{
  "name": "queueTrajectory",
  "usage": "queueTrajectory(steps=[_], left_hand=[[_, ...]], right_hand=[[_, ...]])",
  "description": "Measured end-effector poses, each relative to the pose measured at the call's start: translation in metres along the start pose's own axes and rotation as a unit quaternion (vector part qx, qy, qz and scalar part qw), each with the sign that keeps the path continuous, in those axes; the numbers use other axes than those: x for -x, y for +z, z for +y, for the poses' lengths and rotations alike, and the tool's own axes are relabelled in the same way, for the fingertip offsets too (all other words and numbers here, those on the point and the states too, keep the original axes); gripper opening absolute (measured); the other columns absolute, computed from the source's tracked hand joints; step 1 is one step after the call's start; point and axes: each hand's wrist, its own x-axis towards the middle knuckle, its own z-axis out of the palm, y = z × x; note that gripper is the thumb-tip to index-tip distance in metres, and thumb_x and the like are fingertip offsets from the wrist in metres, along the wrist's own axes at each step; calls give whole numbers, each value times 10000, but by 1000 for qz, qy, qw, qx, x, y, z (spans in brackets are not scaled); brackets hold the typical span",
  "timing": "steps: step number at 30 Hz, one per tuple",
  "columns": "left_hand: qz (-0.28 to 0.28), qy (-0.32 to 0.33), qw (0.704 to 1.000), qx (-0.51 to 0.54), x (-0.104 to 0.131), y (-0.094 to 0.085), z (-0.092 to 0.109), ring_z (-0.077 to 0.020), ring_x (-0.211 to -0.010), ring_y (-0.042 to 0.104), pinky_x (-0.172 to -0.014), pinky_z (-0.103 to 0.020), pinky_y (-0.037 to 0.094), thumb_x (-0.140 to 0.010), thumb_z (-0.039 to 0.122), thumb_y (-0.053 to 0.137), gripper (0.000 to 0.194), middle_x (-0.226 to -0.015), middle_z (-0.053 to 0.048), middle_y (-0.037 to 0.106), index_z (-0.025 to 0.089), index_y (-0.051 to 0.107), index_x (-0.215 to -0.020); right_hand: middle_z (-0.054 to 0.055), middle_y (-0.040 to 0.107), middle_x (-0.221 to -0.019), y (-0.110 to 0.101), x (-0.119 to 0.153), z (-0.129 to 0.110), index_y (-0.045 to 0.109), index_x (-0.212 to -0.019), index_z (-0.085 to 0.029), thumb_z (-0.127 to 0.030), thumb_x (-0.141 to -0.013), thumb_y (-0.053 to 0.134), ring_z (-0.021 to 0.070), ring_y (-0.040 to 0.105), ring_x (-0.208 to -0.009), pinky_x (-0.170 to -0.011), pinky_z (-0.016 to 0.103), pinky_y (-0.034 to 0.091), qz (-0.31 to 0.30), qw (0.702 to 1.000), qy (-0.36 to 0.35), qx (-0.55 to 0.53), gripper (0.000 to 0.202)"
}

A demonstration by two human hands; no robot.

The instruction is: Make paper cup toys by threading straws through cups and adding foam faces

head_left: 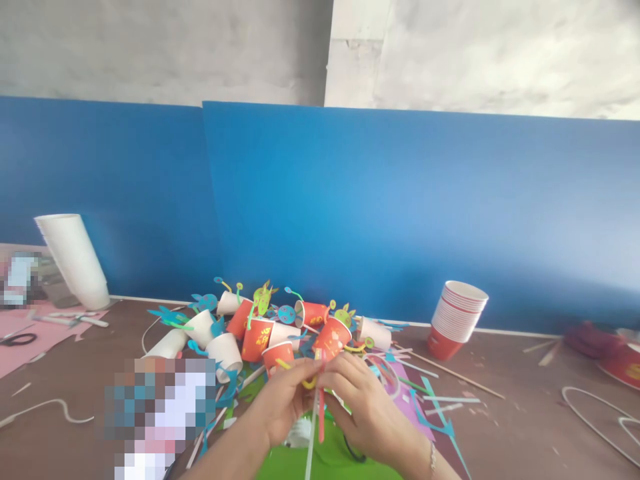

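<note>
Both hands meet low in the middle of the head view, above a green sheet (280, 463). My left hand (285, 398) is closed, its thumb and fingers pinching a bundle of thin straws. My right hand (363, 397) is closed on the same bundle from the other side. A pink straw (321, 423) and a whitish straw (311, 443) hang down between the hands, and a bit of yellow straw (309, 384) shows by the left fingers. How the straws join is hidden by the fingers. Just beyond lies a red paper cup (333, 335).
Several red and white paper cups with cut-paper shapes and bent straws lie heaped behind the hands. A cup stack (457, 317) stands right, a taller white stack (75, 263) left. Scissors (19, 339) lie on pink paper (10, 360). A blue panel (400, 213) closes the table's back.
</note>
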Motion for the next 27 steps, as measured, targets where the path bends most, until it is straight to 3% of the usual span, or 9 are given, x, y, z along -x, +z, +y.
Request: queueTrajectory(steps=[4,16,21,24,27], left_hand=[[24,16,999,39,4,6,0,-75,-549,551,-508,-174,461,-466,319,930,403,-628,6,614,100,687,-700],[42,41,998,35,8,12,-2,-72,-530,508,-497,-172,455,-448,376,931,414,-596,16,587,121,686,-662],[41,66,997,25,5,9,-4,-67,-537,500,-504,-163,424,-455,392,927,415,-587,21,582,122,681,-654],[29,95,995,-2,5,9,-1,-73,-542,494,-516,-176,419,-524,412,896,387,-593,20,582,129,667,-655],[12,121,991,-49,9,10,3,-82,-535,488,-525,-196,420,-598,437,851,367,-572,23,566,137,642,-633]], right_hand=[[68,647,-953,7,4,2,565,-1082,-210,-117,-912,485,213,570,-838,-713,349,473,45,999,-17,19,210],[55,657,-847,18,10,3,570,-1028,-195,-60,-842,522,207,583,-761,-666,335,430,157,986,-14,61,235],[32,649,-823,22,9,1,609,-957,-220,-97,-859,548,181,591,-754,-681,305,463,168,981,52,-86,168],[36,661,-824,26,7,0,648,-876,-224,-182,-885,566,181,601,-762,-678,289,471,175,940,156,-246,93],[46,679,-816,29,4,-1,683,-856,-208,-326,-859,626,193,601,-759,-720,307,474,155,856,262,-418,131]])
